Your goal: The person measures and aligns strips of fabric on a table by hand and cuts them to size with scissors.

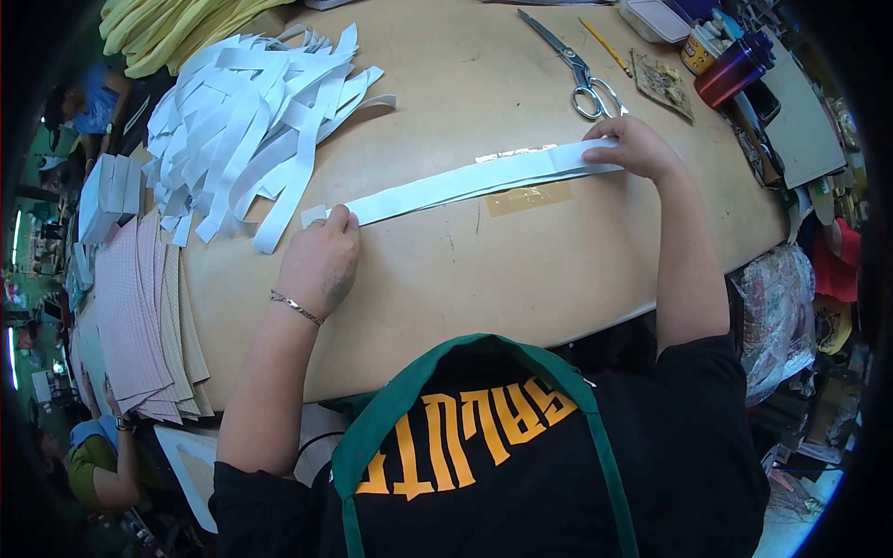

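Several white strips (446, 188), flat and wide like elastic bands, lie stretched across the table between my hands, stacked roughly on top of each other. My left hand (323, 259) is closed around their left end, with short tips showing beyond the fingers. At the right end, my right hand (634, 151) pinches the strips between thumb and fingers. A large tangled heap of similar white strips (251, 126) sits just beyond my left hand. Beyond my right hand lie metal scissors (577, 67), their handles close to my fingers.
Tan tape (530, 199) is stuck on the table (465, 298). A pencil (605, 46), a dark red tumbler (735, 70) and a plastic tub (656, 19) stand or lie at the back right. Checked fabric pieces (135, 321) and yellow cloth (177, 33) are at left. Other people (102, 456) sit farther left.
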Action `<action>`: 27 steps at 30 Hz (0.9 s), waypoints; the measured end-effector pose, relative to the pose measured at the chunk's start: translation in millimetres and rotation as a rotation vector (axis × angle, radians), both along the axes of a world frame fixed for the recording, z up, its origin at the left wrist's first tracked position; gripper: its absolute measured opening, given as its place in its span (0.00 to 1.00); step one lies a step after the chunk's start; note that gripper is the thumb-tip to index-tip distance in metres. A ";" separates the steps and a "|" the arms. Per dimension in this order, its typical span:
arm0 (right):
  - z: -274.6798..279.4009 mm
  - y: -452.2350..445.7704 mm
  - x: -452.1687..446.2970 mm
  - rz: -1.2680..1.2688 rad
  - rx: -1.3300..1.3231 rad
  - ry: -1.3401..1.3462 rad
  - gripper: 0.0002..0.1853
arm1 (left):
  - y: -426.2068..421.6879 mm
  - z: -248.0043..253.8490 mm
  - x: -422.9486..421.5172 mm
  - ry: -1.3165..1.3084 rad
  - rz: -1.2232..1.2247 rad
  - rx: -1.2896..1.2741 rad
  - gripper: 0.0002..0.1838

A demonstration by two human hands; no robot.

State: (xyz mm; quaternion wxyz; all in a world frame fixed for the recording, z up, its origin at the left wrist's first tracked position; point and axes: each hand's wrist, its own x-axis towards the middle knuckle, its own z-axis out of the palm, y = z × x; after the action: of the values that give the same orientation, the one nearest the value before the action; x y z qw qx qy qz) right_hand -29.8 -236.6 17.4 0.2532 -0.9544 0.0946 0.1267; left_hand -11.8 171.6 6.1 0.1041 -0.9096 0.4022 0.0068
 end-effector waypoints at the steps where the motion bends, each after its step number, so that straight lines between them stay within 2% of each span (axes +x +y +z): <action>1: -0.8 -3.0 -0.7 -0.041 -0.016 0.019 0.18 | 0.1 0.5 0.2 -0.007 -0.006 -0.001 0.13; 2: -1.5 -4.6 -1.5 -0.085 -0.032 0.039 0.18 | 0.2 0.5 0.3 -0.013 -0.014 -0.002 0.13; 5: -0.1 31.3 -23.4 -0.038 -0.568 -0.269 0.19 | 0.2 -2.9 0.3 -0.021 -0.014 -0.041 0.15; 7: -4.2 53.3 -24.5 0.151 -0.456 -0.564 0.19 | 0.7 -5.8 0.0 -0.029 -0.020 -0.071 0.16; 9: -18.3 76.3 -17.4 0.406 -0.130 -0.756 0.15 | 1.3 -6.5 -0.1 -0.051 -0.039 -0.098 0.16; 12: -28.7 102.0 -12.3 0.499 0.005 -0.653 0.11 | 1.7 -5.4 -0.5 -0.029 -0.029 -0.101 0.16; 13: -28.1 101.7 -13.4 0.500 -0.031 -0.597 0.08 | 1.6 -4.7 -0.4 -0.032 -0.033 -0.105 0.16; 16: -34.7 95.6 -17.6 0.455 0.061 -0.570 0.06 | 2.9 -4.6 -0.8 -0.032 -0.026 -0.118 0.16; 19: -38.3 96.0 -19.9 0.478 0.033 -0.595 0.06 | 1.6 -4.5 0.3 -0.011 -0.018 -0.122 0.16; 25: -30.1 111.9 -38.0 0.494 -0.413 -0.667 0.10 | 2.5 -1.4 2.6 0.045 0.024 -0.167 0.13; 27: -32.2 115.0 -43.1 0.478 -0.398 -0.682 0.12 | 1.4 4.0 2.6 0.071 0.058 -0.180 0.12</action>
State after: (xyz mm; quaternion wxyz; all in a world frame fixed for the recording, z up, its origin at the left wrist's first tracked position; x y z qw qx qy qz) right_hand -73.0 -121.7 -14.8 0.0454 -0.9667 -0.1943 -0.1603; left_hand -9.1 173.0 10.1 0.0073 -0.9258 0.3779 0.0058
